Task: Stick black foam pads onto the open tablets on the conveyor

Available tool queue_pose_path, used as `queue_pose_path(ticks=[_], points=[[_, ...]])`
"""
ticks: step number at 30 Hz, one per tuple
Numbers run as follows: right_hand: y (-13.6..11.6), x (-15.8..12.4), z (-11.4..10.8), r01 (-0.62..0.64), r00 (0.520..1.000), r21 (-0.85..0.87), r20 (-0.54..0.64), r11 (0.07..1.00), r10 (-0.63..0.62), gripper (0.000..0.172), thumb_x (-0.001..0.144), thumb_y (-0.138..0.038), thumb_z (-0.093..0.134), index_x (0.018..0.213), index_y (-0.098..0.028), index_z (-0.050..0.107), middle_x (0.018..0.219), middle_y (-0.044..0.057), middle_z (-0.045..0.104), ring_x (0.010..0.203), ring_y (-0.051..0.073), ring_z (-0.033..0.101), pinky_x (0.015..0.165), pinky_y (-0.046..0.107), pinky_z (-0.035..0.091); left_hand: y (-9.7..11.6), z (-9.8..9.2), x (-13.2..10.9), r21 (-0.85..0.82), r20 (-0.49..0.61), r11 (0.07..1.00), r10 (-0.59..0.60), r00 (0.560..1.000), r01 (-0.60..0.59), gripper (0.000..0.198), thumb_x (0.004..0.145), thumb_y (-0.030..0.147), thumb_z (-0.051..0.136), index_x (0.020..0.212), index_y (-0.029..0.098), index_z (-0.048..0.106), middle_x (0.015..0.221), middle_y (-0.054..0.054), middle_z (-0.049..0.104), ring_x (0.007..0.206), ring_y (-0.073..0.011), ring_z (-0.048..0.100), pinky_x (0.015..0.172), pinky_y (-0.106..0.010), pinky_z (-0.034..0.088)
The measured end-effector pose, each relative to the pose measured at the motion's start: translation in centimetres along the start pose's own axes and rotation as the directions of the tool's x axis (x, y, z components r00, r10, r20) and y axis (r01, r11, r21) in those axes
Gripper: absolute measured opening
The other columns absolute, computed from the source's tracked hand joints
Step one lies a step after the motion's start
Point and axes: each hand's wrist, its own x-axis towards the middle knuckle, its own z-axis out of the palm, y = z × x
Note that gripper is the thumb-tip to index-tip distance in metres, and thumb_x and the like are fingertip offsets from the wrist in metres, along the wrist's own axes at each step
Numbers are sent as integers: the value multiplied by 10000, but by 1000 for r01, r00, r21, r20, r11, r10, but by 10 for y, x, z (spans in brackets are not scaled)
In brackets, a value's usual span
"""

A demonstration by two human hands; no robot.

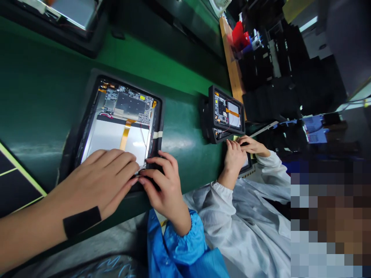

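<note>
Item: an open tablet (121, 127), lying in a black frame (158, 116) on a green workbench (181, 127), directly before the person; this tablet serves as the landmark for everything below.

Condition: no back cover on it; a circuit board (129, 102) is exposed along its far end; an orange ribbon cable (125, 135) runs from there across a silver panel (101, 139); a thin red wire (106, 115) shows beside the board; a strip of white tape (158, 134) crosses the frame's right side. The part under the hands cannot be seen, so its state is unknown.

Left hand (98, 181): lying over the tablet's near edge, palm down; fingers (121, 164) pressed together and extended, resting on the panel; a black strap (82, 222) around the wrist.

Right hand (162, 185): at the tablet's near right corner, beside the left hand; fingers (160, 164) curled over the black frame, thumb opposing them; exactly what they pinch is hidden.

Right of the tablet: a second open tablet (226, 114), with a co-worker's hands (234, 154) just below it, and a white sleeve (223, 200) nearer the person's blue sleeve (179, 239).
</note>
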Motion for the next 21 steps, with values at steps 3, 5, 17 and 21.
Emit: queue_pose_path(ticks=[3,5,17,21], points=[[1,5,-1,2,999,10,44,1000,-2,114,1054,-235,667,1058,-255,779,1253,88,749,1348,267,629,1264,555,474,-4,-6,-2,37,-49,999,-6,999,8,498,1112,486,255,1060,289,709,1044,-72,607,1037,-321,626,718,-673,509],[0,6,0,-24,999,13,48,1000,23,97,1047,-253,681,1044,-267,777,1260,79,745,1343,265,631,1287,567,443,-7,-11,-5,59,-61,998,14,998,-11,505,1120,485,252,1049,288,711,1026,-62,622,981,-291,632,696,-643,520],[-12,1,7,-104,993,-21,55,994,105,99,1081,-265,619,1091,-218,705,1407,122,657,1540,277,462,1312,529,403,-8,-25,-5,201,-33,965,179,983,-169,655,1195,371,208,968,170,789,1008,-32,675,960,-197,620,763,-456,547],[-9,2,5,-87,994,-33,69,996,89,106,1090,-276,620,1164,-237,685,1397,117,666,1526,275,478,1304,540,412,-6,-23,-4,204,-34,959,208,978,-197,671,1194,319,211,933,146,803,983,-39,677,929,-183,628,756,-427,518]])
